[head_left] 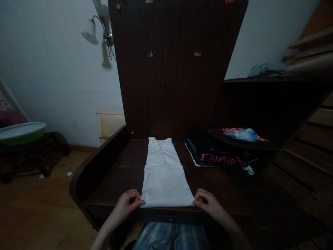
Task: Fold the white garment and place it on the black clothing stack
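A white garment (165, 184), folded into a long narrow strip, lies on the dark wooden desk (117, 177). Its near part is doubled over the lower half, and the far end narrows toward the desk's back panel. My left hand (130, 200) pinches the near left corner of the cloth between thumb and fingers. At the near right corner, my right hand (207, 200) pinches the cloth in the same way. The near edge between both hands runs straight along the desk's front edge.
Dark folded clothes with pink lettering (221, 158) lie on the desk's right side. Above them, a small shelf (236, 140) holds a blue and white plastic bag (241, 134). A raised side rail (101, 156) bounds the left. Farther left, a green basin (23, 133) rests on a stool.
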`<state>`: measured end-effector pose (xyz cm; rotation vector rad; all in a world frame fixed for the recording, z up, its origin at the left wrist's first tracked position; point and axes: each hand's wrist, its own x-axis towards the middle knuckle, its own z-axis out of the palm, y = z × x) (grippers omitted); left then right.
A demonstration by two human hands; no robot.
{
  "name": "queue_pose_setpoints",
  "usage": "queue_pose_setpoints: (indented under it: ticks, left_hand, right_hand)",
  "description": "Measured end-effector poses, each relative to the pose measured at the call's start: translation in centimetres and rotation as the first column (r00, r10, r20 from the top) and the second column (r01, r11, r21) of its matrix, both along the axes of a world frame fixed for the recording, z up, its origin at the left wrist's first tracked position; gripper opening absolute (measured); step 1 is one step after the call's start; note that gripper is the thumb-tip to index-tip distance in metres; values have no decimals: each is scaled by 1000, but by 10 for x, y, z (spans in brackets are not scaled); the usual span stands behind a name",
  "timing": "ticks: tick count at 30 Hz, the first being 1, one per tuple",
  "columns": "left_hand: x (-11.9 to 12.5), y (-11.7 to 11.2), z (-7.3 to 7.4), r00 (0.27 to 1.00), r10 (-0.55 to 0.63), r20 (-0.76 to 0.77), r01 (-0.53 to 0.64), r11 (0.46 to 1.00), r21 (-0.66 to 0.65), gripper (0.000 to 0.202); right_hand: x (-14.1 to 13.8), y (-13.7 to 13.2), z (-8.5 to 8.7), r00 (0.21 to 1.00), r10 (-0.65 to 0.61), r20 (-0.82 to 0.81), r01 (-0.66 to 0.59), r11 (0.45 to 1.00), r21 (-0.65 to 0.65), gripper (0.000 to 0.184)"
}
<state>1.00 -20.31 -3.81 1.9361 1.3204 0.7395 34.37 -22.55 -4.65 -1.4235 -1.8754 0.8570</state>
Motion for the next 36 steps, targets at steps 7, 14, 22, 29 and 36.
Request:
queue_pose_setpoints:
  ticks: [7, 14, 22, 29, 36]
  left_hand:
    - [2, 23, 12, 1000, -11, 18, 14, 981, -194, 47]
    - [18, 56, -3, 988, 153, -13, -153, 988, -31, 33]
    - [20, 47, -4, 959, 273, -74, -265, 959, 104, 16]
    - [20, 29, 1, 993, 109, 33, -114, 934, 339, 32]
    - [4, -9, -11, 914, -172, -368, 285, 917, 278, 72]
  right_hand:
    - [-2, 18, 4, 990, -52, -129, 38, 994, -104, 25]
    - [-27, 57, -11, 933, -285, -221, 299, 954, 31, 20]
    - [-25, 58, -19, 947, -287, -142, 315, 915, 251, 10]
    - [-30, 38, -10, 983, -184, -16, 177, 912, 370, 24]
    - [-31, -6, -12, 928, 74, 364, -133, 981, 140, 70]
